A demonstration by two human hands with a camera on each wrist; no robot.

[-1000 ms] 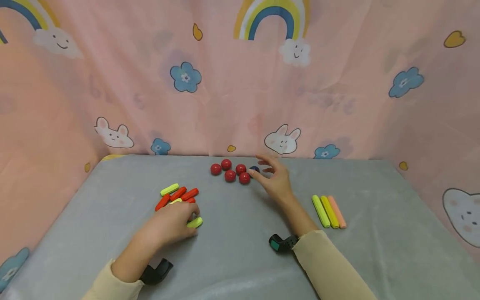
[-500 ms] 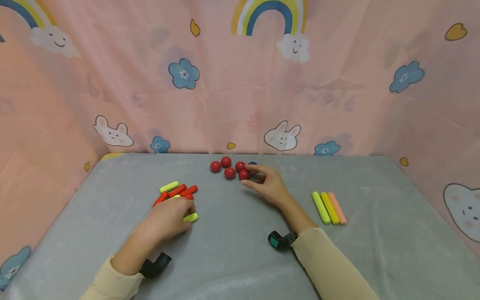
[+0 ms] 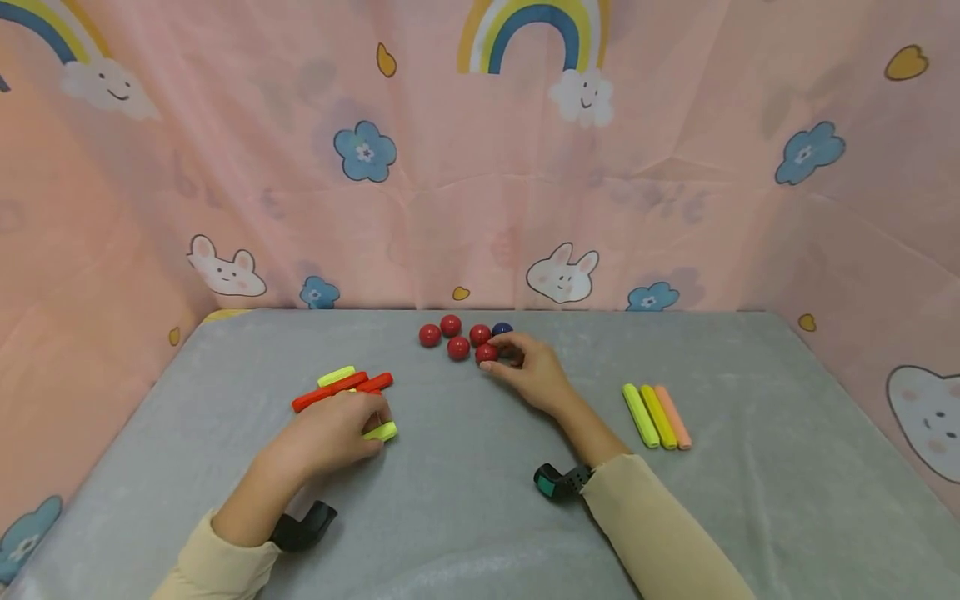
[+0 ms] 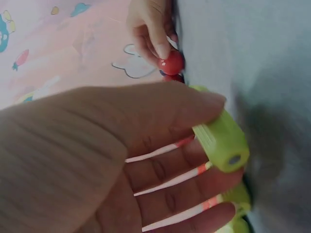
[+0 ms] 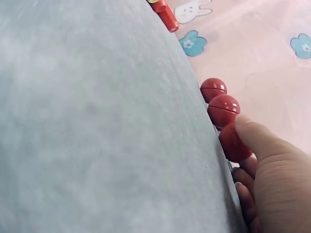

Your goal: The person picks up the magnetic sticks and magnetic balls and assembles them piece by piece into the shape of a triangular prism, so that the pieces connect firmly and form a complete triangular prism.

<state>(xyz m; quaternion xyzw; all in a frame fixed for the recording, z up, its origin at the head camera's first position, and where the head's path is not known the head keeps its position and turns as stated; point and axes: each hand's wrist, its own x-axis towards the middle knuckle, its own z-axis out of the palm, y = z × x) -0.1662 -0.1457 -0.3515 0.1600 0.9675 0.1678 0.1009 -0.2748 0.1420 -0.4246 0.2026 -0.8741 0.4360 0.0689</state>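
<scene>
I have the left hand [image 3: 330, 429] pinching a yellow-green stick [image 4: 224, 143] near the red sticks [image 3: 330, 392], and right hand [image 3: 536, 377] thumb and fingers around the front-right red ball [image 3: 484, 354]. I'd lift straight, sparing neighbouring balls [image 3: 458, 348].

Right hand [image 3: 536, 375] now on red ball [image 3: 485, 355]

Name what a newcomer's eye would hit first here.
Probably the glossy red balls near the far edge of the gray table, where the right hand pinches one ball. Next, the red and yellow-green sticks left of them, with the left hand pinching a yellow-green one. Behind everything hangs a pink cloth printed with rainbows.
</scene>
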